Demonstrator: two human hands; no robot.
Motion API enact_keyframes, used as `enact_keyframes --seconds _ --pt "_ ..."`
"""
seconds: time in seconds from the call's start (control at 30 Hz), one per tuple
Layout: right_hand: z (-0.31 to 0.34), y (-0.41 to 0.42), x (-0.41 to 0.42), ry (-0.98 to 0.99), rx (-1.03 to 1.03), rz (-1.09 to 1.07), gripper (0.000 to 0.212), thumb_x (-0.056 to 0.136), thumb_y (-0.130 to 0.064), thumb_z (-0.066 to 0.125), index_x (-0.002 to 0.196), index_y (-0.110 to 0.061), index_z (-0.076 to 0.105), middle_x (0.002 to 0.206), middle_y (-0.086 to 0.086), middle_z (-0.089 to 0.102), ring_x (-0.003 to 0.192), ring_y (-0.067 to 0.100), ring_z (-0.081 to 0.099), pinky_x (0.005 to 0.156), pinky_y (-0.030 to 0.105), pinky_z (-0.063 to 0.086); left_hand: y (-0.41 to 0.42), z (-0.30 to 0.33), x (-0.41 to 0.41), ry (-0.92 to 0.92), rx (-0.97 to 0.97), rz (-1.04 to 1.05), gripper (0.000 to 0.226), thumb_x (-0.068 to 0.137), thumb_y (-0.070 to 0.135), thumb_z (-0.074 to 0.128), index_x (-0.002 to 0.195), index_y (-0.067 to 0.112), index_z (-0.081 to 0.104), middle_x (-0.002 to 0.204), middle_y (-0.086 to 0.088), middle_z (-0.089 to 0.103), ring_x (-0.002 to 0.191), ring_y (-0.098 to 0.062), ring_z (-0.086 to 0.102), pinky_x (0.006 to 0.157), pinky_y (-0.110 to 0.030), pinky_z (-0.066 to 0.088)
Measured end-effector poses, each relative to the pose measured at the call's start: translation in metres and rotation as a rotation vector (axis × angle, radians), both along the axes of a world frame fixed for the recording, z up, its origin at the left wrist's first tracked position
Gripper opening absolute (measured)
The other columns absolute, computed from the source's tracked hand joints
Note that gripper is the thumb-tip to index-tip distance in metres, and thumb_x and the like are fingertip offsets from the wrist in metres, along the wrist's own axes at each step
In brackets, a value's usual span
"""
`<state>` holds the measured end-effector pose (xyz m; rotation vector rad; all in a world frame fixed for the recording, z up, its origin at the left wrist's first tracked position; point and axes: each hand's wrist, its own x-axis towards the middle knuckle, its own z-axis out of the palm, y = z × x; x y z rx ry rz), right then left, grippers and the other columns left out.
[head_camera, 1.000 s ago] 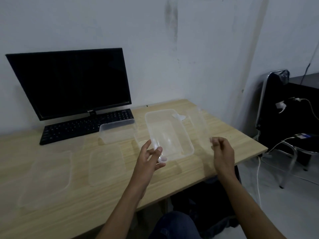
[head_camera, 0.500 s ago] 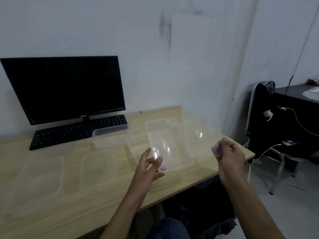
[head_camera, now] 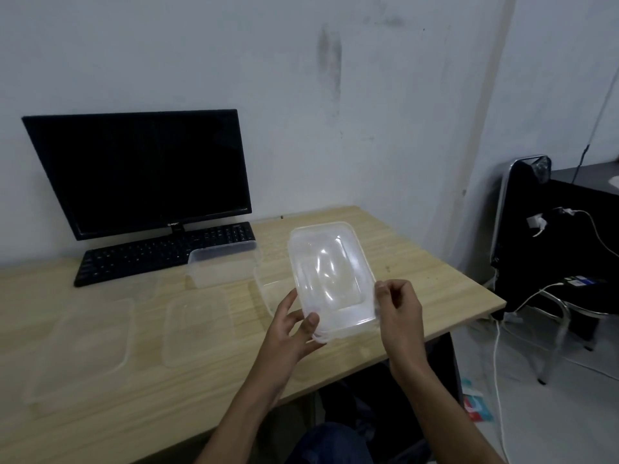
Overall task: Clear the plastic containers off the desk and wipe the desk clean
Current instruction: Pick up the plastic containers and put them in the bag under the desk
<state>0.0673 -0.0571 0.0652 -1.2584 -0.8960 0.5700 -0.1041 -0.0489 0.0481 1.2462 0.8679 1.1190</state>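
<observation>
I am holding a clear plastic container (head_camera: 331, 279) above the tabletop (head_camera: 418, 272) with both hands. My left hand (head_camera: 291, 326) is gripping its near-left corner, thumb clamped on the rim and fingers curled beneath. My right hand (head_camera: 398, 306) is pinching a clear lid (head_camera: 335, 262) against the container's near-right edge.

Change since half a second ago: the lid was then being held upright and apart from the container, to the right of my left grip. It is now lying flat over the container's mouth, edges roughly aligned. I cannot tell whether the lid is snapped shut or only resting.

Meaning for the task: one container and its lid are now becoming a single item, so I judge the pairing step nearly complete for this unit. Pressing the rim closed appears to be the next requirement.

Remaining items, relative to my left grip: a second open container (head_camera: 222, 266) is standing beyond and to the left, just in front of the keyboard (head_camera: 150, 252). Two flat lids (head_camera: 197, 326) (head_camera: 87, 343) are lying further left on the tabletop. Another clear piece (head_camera: 268, 293) is lying directly behind my left grip, partly hidden. No wiping cloth is showing, so wiping is not yet under way.
</observation>
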Motion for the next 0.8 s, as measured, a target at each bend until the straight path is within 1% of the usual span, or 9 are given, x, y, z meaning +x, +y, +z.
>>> enact_keyframes --seconds 0.1,0.23,0.37,0.43,0.5,0.57,0.67,0.73,0.8 --pt "0.001 -0.003 -0.001 -0.039 -0.003 0.059 0.004 0.093 -0.024 0.06 0.093 -0.019 0.059 0.087 -0.004 0.063 0.08 0.007 0.057 0.072 0.021 0.046 0.001 0.002 -0.006 -0.025 -0.004 0.015 0.081 0.074 0.05 0.074 0.143 0.033 0.034 0.122 -0.001 0.066 0.11 -0.021 0.065 0.091 -0.038 0.054" --pt "0.003 -0.003 0.001 -0.032 -0.035 0.1 0.004 0.09 -0.022 0.064 0.093 -0.023 0.066 0.09 0.0 0.068 0.088 0.015 0.062 0.078 0.028 0.051 0.0 0.005 -0.013 -0.017 0.014 0.029 0.103 0.056 0.065 0.081 0.142 0.035 0.034 0.122 0.0 0.066 0.112 -0.019 0.064 0.089 -0.036 0.054" --pt "0.006 -0.004 0.001 -0.012 -0.027 0.13 0.002 0.088 -0.022 0.067 0.088 -0.023 0.069 0.091 0.006 0.069 0.09 0.019 0.063 0.083 0.034 0.052 -0.002 0.007 -0.015 -0.039 0.007 -0.001 0.108 0.056 0.064 0.081 0.145 0.031 0.031 0.122 -0.002 0.066 0.113 -0.02 0.063 0.092 -0.038 0.054" --pt "0.008 -0.006 -0.001 -0.027 -0.021 0.141 0.002 0.088 -0.022 0.067 0.089 -0.023 0.069 0.091 0.008 0.067 0.088 0.019 0.062 0.081 0.032 0.051 -0.004 0.008 -0.016 -0.05 0.012 -0.029 0.095 0.069 0.058 0.076 0.147 0.029 0.03 0.123 -0.003 0.066 0.114 -0.023 0.063 0.095 -0.04 0.052" --pt "0.01 -0.007 -0.001 -0.037 -0.012 0.147 0.003 0.087 -0.022 0.068 0.089 -0.023 0.068 0.09 0.01 0.066 0.084 0.019 0.061 0.077 0.029 0.05 -0.006 0.01 -0.017 -0.065 0.016 -0.027 0.072 0.085 0.045 0.066 0.146 0.029 0.032 0.123 -0.001 0.066 0.114 -0.023 0.063 0.097 -0.042 0.051" --pt "0.013 -0.008 -0.002 -0.048 -0.006 0.153 0.003 0.087 -0.022 0.067 0.089 -0.025 0.068 0.088 0.009 0.065 0.081 0.017 0.06 0.075 0.028 0.05 -0.006 0.013 -0.017 -0.083 0.011 -0.013 0.062 0.087 0.034 0.059 0.144 0.028 0.037 0.121 -0.001 0.067 0.112 -0.024 0.064 0.096 -0.042 0.051" --pt "0.017 -0.01 -0.003 -0.058 -0.04 0.256 0.008 0.091 -0.028 0.061 0.098 -0.029 0.065 0.095 -0.002 0.067 0.089 0.01 0.064 0.082 0.032 0.054 -0.006 0.016 -0.016 -0.105 0.009 0.014 0.05 0.089 0.032 0.057 0.137 0.027 0.046 0.122 -0.002 0.066 0.111 -0.025 0.064 0.092 -0.042 0.053" --pt "0.019 -0.011 -0.003 0.029 -0.075 0.407 0.018 0.094 -0.031 0.056 0.111 -0.032 0.062 0.108 -0.003 0.068 0.098 0.01 0.066 0.087 0.035 0.055 -0.005 0.021 -0.016 -0.115 0.018 0.026 0.042 0.09 0.032 0.055 0.132 0.028 0.051 0.122 -0.001 0.066 0.111 -0.026 0.064 0.09 -0.041 0.054" --pt "0.023 -0.015 0.0 0.142 -0.101 0.557 0.026 0.095 -0.033 0.053 0.12 -0.033 0.06 0.114 -0.001 0.069 0.104 0.016 0.067 0.091 0.036 0.053 -0.005 0.025 -0.016 -0.117 0.03 0.023 0.042 0.089 0.031 0.055 0.132 0.029 0.052 0.121 0.0 0.067 0.111 -0.026 0.064 0.092 -0.041 0.053"
